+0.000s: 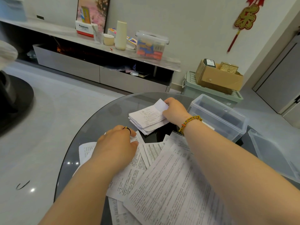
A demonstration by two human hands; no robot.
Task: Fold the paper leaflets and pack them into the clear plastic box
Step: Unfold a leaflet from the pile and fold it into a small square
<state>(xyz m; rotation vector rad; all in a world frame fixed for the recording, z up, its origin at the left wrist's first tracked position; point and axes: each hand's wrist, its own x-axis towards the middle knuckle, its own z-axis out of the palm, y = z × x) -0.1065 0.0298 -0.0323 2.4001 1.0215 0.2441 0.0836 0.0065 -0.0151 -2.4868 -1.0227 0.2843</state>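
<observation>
On the glass worktop (100,127), the right hand (174,111) pinches a folded leaflet (151,116) onto the stack (146,128) near the clear plastic box (215,122), while the left hand (118,142) pinches a loose sheet (137,140), probably next.

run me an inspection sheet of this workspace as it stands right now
surface: round dark glass table, reflective
job's things: folded leaflet stack; loose leaflets spread flat; clear plastic box open, looks empty; what looks like its lid beside it
clutter: nothing seen on the table
grips: left grip seems to pinch a loose sheet's edge; right grip pinches the stack's top flap
cables: nothing seen
surroundings: low cabinet holding a cream bottle and lidded tub; cardboard box on a green bin
</observation>
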